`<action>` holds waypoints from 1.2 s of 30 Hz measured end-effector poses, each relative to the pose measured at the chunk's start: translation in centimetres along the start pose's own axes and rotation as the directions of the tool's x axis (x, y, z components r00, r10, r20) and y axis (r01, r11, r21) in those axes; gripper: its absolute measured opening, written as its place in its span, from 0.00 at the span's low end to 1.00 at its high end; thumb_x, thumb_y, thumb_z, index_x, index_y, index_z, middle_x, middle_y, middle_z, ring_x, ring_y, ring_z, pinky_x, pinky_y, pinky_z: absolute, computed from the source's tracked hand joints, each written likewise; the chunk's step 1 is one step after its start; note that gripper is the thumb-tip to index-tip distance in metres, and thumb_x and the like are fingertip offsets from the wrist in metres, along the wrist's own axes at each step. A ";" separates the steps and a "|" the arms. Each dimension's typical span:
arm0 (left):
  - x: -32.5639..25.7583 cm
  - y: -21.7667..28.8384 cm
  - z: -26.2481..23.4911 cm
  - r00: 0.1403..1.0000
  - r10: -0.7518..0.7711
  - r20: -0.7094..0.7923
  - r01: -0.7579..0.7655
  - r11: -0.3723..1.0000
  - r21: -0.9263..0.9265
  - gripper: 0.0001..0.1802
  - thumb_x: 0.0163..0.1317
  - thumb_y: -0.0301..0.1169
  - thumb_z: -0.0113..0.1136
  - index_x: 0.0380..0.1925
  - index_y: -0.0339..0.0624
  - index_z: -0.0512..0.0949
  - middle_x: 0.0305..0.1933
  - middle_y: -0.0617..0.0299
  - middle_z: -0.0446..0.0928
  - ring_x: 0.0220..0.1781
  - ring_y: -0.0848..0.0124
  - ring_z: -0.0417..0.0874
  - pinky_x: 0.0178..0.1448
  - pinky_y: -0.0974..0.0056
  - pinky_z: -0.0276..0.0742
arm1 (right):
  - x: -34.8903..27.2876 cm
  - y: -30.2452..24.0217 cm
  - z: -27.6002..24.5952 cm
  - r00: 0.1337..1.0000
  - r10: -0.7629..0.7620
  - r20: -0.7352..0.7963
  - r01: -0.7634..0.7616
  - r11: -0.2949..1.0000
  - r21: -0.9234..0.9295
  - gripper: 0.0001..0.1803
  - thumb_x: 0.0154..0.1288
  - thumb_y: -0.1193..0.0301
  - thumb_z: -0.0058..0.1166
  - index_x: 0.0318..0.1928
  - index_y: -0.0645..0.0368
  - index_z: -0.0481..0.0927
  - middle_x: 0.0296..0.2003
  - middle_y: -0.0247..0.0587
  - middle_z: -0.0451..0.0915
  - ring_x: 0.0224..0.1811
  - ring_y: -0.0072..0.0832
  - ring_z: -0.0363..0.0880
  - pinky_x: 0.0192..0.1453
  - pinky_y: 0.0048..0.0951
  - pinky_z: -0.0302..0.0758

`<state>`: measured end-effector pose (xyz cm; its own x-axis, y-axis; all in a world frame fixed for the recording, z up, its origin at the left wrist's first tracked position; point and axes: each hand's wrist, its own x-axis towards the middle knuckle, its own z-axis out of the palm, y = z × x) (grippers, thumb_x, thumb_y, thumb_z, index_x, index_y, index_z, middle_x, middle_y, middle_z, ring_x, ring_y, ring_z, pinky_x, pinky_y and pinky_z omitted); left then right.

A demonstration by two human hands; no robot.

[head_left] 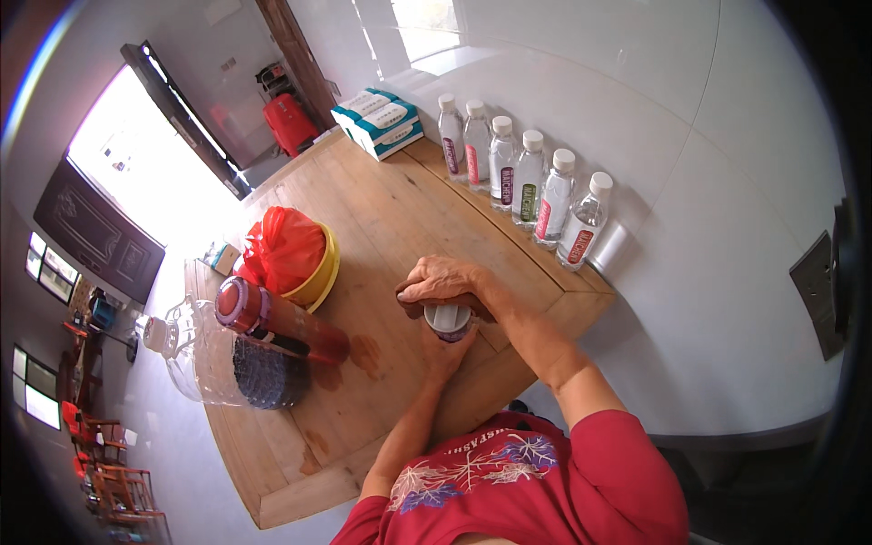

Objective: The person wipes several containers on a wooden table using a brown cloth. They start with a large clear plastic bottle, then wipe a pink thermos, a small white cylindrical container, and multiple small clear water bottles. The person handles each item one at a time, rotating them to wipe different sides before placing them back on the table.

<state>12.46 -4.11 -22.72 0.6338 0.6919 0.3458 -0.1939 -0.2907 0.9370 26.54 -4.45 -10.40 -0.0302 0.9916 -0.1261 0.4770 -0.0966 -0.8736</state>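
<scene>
One lidded jar (448, 320) is over the near right part of the wooden table (381, 254), the left hand (447, 354) wrapped round its near side and the right hand (442, 275) clutching a brown cloth (467, 300) against its far side, with a red bottle (286, 325) to the left and six clear bottles (527, 189) far right.

Lit hard from the far left through a glaring doorway (136, 159) — flanked by a dark panelled door (100, 232) on its left and a slimmer dark leaf (184, 118) on its right. Bounded on the right by a pale, glossy wall (627, 109) with thin seams, a bright patch (427, 27) toward the far end and a dark wall plate (815, 295) at the right edge. Floored in pale grey (182, 454). Furnished with a wooden table (381, 218) and, far left, wooden chairs (127, 490) — plus two small windows (52, 265) nearby.
</scene>
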 end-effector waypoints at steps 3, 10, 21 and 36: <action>-0.1 -0.4 0.5 1.000 0.007 0.007 -0.007 1.000 -0.017 0.41 0.42 0.32 0.76 0.55 0.37 0.63 0.51 0.57 0.72 0.53 0.66 0.74 0.58 0.61 0.70 | 1.5 5.9 0.2 0.846 -0.469 -0.254 0.465 0.882 -0.082 0.16 0.64 0.60 0.52 0.36 0.61 0.83 0.29 0.35 0.83 0.35 0.26 0.79 0.44 0.29 0.73; 0.7 0.3 -0.2 1.000 0.017 0.010 -0.018 0.987 0.162 0.43 0.42 0.27 0.71 0.58 0.38 0.58 0.54 0.55 0.68 0.59 0.64 0.70 0.63 0.61 0.66 | -1.6 11.5 6.7 0.750 0.159 -0.642 0.380 0.691 0.615 0.16 0.70 0.63 0.46 0.42 0.65 0.76 0.32 0.35 0.76 0.37 0.19 0.71 0.42 0.26 0.70; -0.6 10.3 -3.5 0.900 -0.258 0.350 0.342 0.917 -0.204 0.50 0.47 0.29 0.71 0.65 0.46 0.47 0.56 0.57 0.67 0.55 0.69 0.74 0.56 0.64 0.74 | -10.0 -3.9 7.5 0.336 -0.570 -0.750 0.194 0.821 -0.538 0.19 0.61 0.69 0.51 0.53 0.61 0.74 0.52 0.47 0.74 0.54 0.44 0.70 0.62 0.41 0.63; -1.6 10.1 -6.2 0.985 -0.169 0.040 0.155 0.752 -0.640 0.31 0.63 0.39 0.61 0.62 0.43 0.59 0.49 0.62 0.74 0.46 0.71 0.78 0.51 0.65 0.76 | -8.0 -5.5 10.7 0.457 -0.422 -0.783 0.378 0.889 -0.258 0.25 0.62 0.63 0.52 0.57 0.63 0.72 0.49 0.54 0.74 0.53 0.44 0.72 0.56 0.43 0.67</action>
<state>4.85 -4.01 -13.53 0.6867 0.7043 0.1801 -0.5271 0.3119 0.7905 14.75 -12.78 -9.67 0.4726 0.5618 0.6790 0.6396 0.3113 -0.7028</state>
